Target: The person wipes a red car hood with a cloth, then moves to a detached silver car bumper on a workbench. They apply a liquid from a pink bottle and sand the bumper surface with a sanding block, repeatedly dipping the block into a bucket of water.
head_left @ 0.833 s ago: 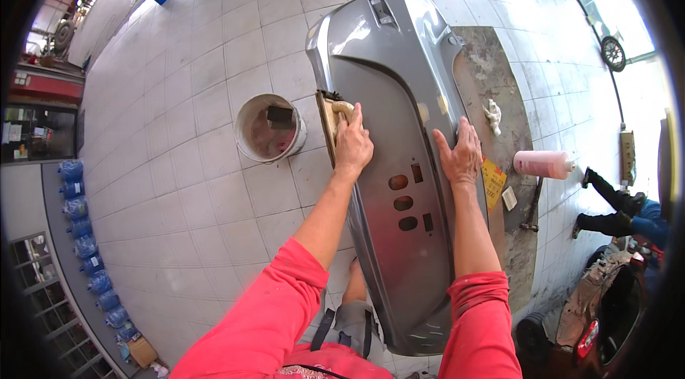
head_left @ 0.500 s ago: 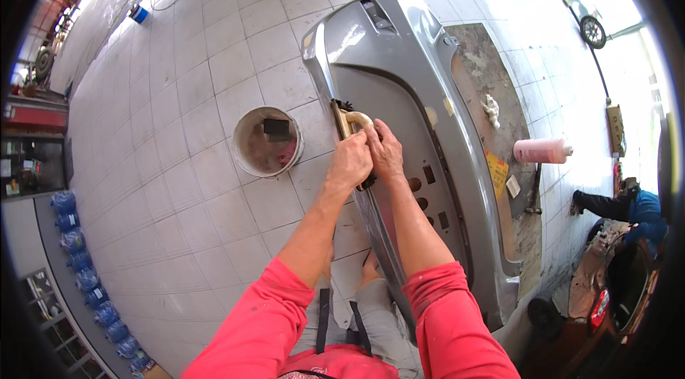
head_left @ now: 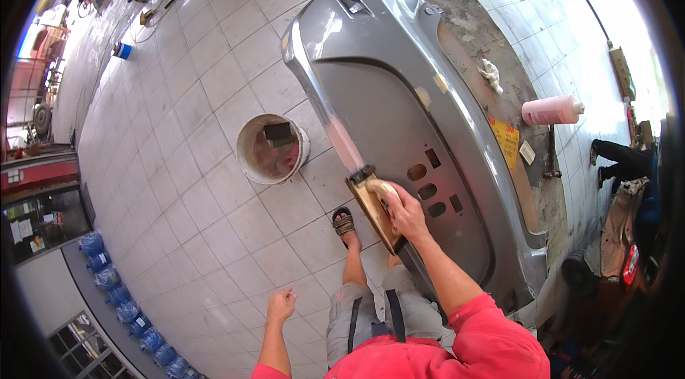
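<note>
My right hand grips the curved handle of a long sanding block. The block lies along the left edge of a grey car bumper. Just beyond its far end, that edge shows a pinkish, dull patch. My left hand is off the block, low over the tiled floor to my left, its fingers curled in with nothing seen in them. A round white bucket with murky reddish water stands left of the bumper, and a dark rectangular pad sits in it.
Right of the bumper, a stained board carries a white rag and a yellow sheet. A pink bottle lies near. Another person's dark-clad legs show at far right. Blue water jugs line the left wall.
My left hand has let go of the sanding block and dropped back left. My right hand has brought the block nearer along the bumper edge, uncovering the pinkish patch. The view has shifted.
</note>
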The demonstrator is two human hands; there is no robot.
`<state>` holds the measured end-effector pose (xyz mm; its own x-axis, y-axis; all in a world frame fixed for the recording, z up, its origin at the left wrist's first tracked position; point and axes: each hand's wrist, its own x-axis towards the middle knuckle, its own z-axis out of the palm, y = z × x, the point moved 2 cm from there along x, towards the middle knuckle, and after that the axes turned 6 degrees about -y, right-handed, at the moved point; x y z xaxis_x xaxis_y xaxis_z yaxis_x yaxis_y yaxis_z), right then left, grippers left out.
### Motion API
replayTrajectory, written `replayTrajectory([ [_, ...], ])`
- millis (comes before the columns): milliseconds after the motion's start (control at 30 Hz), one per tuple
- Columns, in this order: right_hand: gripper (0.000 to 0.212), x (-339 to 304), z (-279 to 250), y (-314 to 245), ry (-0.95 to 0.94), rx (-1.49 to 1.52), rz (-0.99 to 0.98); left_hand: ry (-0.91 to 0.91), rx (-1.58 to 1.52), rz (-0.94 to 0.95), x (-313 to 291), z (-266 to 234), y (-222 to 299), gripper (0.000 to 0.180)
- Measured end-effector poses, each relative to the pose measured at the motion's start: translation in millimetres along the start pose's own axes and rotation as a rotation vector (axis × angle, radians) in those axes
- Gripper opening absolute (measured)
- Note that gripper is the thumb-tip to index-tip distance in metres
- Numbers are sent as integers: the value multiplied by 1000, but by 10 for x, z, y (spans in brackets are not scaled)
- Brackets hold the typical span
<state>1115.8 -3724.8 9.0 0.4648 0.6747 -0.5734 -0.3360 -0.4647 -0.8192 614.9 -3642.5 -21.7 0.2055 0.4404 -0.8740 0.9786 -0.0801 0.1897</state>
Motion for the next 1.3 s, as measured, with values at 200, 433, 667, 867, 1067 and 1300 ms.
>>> replayTrajectory([
  [200, 37, 1013, 462, -338, 149, -242, -334, -59, -234, 109, 337, 340, 937, 70],
  [433, 46, 1460, 659, -375, 68, -290, -169, -80, -1063, 443, 1282, 415, 3234, 88],
  [667, 50, 1025, 142, -332, 12, -357, -36, -303, -1436, 379, 1471, 975, 3250, 113],
  [867, 37, 907, 86, -707, -69, -18, -44, -248, -1299, 650, 1006, 589, 3724, 120],
  [1067, 37, 963, -295, -882, -48, 140, 14, -564, -1449, 609, 1242, 430, 3819, 109],
  [1300, 40, 941, -61, -493, 122, -287, -336, -557, -1748, 497, 1274, 667, 3747, 66],
])
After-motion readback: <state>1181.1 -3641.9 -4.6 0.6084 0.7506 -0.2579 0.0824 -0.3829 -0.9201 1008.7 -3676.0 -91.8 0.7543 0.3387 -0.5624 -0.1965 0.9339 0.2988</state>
